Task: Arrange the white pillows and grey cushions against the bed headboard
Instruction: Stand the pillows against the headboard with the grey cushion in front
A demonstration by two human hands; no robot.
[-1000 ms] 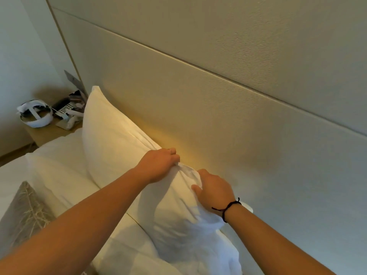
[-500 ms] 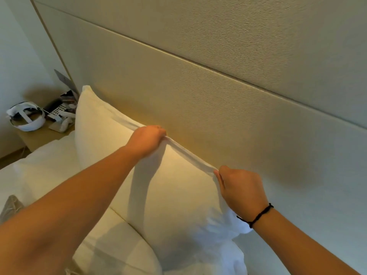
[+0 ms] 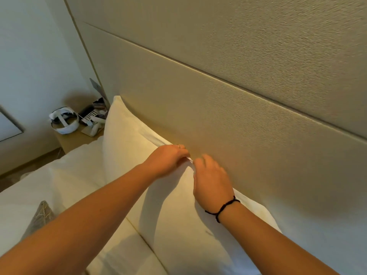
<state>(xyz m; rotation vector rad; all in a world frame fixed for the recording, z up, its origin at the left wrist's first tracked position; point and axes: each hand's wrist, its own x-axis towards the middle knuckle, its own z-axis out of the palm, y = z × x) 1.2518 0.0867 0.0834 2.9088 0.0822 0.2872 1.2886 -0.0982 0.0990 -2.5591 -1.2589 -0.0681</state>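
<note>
Hands, left hand (image 3: 167, 159) and right hand (image 3: 212, 183), pinch unlabelled white pillow (image 3: 127, 143).

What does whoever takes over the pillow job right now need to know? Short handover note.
Left hand: pinching the top edge of the white pillow.
Right hand: at the same edge beside it; blurred, its grip can't be confirmed.
Pillow stands upright against the headboard.
One grey cushion lies on the bed at lower left, away from the headboard.
Done: this pillow is up.
Left: release it, place the cushion.

Headboard (image 3: 228, 120) seemingly tight behind pillow (image 3: 127, 135)
</note>
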